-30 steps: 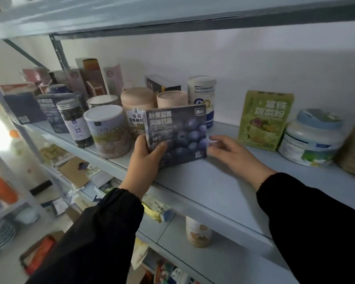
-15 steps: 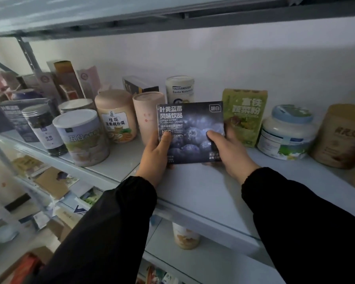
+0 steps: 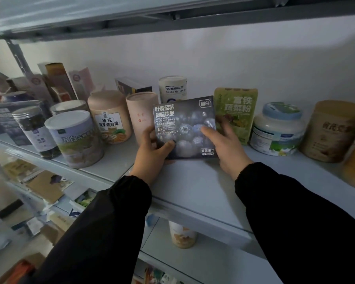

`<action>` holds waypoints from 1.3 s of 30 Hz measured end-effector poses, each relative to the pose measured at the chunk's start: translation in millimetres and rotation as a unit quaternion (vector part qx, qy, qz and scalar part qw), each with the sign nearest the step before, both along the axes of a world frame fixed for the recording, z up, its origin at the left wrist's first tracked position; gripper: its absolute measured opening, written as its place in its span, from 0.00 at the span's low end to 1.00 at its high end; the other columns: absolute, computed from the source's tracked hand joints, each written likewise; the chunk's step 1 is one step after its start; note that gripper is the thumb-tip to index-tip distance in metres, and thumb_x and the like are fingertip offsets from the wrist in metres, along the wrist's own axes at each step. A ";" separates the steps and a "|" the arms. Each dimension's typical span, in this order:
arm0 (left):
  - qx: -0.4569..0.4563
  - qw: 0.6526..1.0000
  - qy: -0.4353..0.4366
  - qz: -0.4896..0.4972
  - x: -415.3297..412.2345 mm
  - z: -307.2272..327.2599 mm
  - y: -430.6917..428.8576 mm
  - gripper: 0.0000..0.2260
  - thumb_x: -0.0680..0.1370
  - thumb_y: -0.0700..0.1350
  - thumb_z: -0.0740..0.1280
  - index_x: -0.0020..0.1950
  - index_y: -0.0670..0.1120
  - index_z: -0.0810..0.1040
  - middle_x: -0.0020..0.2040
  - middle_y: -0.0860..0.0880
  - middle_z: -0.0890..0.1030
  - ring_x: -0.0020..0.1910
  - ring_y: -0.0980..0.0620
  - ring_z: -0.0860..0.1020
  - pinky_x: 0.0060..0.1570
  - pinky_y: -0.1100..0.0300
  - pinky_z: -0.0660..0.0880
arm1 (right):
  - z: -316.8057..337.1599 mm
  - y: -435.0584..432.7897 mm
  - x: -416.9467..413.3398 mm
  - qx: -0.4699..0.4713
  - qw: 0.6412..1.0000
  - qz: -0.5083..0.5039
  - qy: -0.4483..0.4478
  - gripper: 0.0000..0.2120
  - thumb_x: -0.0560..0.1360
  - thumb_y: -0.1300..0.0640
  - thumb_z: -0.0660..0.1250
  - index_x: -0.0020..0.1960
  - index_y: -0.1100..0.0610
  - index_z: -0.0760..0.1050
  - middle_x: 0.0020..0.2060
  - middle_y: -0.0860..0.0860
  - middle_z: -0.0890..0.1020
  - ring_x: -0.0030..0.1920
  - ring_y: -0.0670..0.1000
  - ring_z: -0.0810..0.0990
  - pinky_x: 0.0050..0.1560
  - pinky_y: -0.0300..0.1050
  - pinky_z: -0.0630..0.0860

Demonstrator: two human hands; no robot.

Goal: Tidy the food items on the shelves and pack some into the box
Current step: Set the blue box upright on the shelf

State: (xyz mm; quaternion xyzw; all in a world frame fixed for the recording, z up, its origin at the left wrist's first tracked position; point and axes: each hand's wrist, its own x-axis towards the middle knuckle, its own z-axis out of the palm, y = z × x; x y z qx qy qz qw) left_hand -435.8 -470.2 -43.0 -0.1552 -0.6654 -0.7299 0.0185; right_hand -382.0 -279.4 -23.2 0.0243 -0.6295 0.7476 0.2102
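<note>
A dark blueberry drink box (image 3: 184, 124) stands upright on the grey shelf (image 3: 193, 193), between a pink tube (image 3: 140, 117) and a green vegetable powder box (image 3: 236, 111). My left hand (image 3: 154, 154) grips the box's lower left corner, thumb on the front. My right hand (image 3: 223, 146) holds its right edge, thumb on the front and fingers behind. Both sleeves are black.
Left of the box stand a pink-lidded can (image 3: 109, 115), a large tin (image 3: 76, 138), a dark jar (image 3: 36, 132) and several cartons. A white tub (image 3: 277, 130) and a brown canister (image 3: 332, 132) stand to the right. Lower shelves hold packets and a can (image 3: 182, 234).
Both hands have carried the blueberry box to the right and further back on the shelf. My right hand, which was beside it, now holds its right edge.
</note>
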 end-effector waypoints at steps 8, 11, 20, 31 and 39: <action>0.017 0.999 -0.024 -0.028 -1.8 2.0 -1.3 0.28 0.82 0.38 0.69 0.74 0.59 0.62 0.64 0.44 0.80 0.59 0.44 0.83 0.50 0.35 0.83 | 4.1 -1.6 2.9 -0.071 0.984 0.156 -0.042 0.12 0.78 0.50 0.71 0.58 0.53 0.85 0.56 0.56 0.86 0.58 0.55 0.84 0.58 0.56 0.81; -0.021 0.998 -0.006 -0.053 0.6 3.6 -4.0 0.21 0.82 0.39 0.69 0.68 0.60 0.68 0.64 0.46 0.82 0.57 0.47 0.84 0.54 0.47 0.84 | 1.4 -10.3 3.7 0.010 0.987 0.157 -0.036 0.12 0.75 0.50 0.77 0.58 0.48 0.86 0.55 0.48 0.86 0.59 0.47 0.83 0.58 0.44 0.78; 0.049 0.988 -0.047 -0.142 7.8 5.4 -2.0 0.16 0.82 0.43 0.70 0.68 0.57 0.76 0.63 0.44 0.83 0.58 0.37 0.84 0.47 0.36 0.83 | -9.7 -8.7 -4.9 0.050 0.981 0.187 -0.024 0.35 0.67 0.39 0.81 0.72 0.43 0.76 0.71 0.52 0.79 0.72 0.56 0.76 0.76 0.62 0.68; 0.047 0.982 -0.176 -0.049 15.1 22.9 -14.1 0.17 0.86 0.53 0.58 0.67 0.43 0.76 0.61 0.40 0.82 0.53 0.42 0.82 0.67 0.45 0.72 | -9.1 -0.7 -9.2 0.104 0.990 0.072 -0.064 0.39 0.64 0.50 0.85 0.71 0.55 0.73 0.61 0.51 0.86 0.62 0.53 0.84 0.67 0.57 0.79; 0.153 0.967 -0.171 -0.110 7.0 15.3 -5.0 0.29 0.83 0.66 0.48 0.66 0.49 0.79 0.62 0.43 0.85 0.62 0.43 0.83 0.60 0.46 0.79 | 12.2 2.9 3.1 -0.096 0.983 0.095 -0.128 0.27 0.86 0.38 0.52 0.71 0.55 0.76 0.60 0.58 0.85 0.60 0.58 0.85 0.60 0.56 0.82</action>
